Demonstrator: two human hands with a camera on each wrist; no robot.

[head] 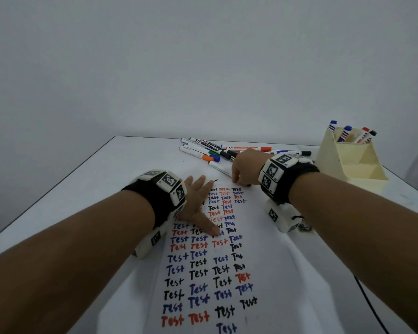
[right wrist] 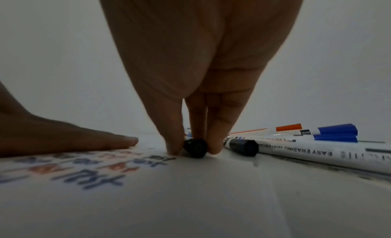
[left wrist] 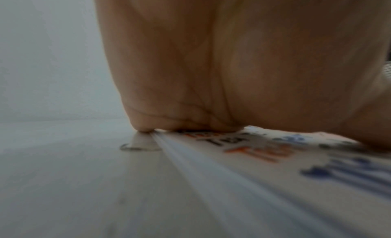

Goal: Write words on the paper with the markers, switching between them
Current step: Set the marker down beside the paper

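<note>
The white paper lies on the table, covered with columns of "Test" in black, blue and red. My left hand rests flat on its upper left part, fingers straight and spread; in the left wrist view the palm presses down at the paper's edge. At the sheet's top edge my right hand pinches a black marker, seen end-on between thumb and fingers. Its barrel is hidden behind the fingers. The right hand touches the paper.
A pile of loose markers lies just behind the right hand, also close on its right. A cream holder with several markers stands at the back right. A black cable runs along the right. The table's left edge is near.
</note>
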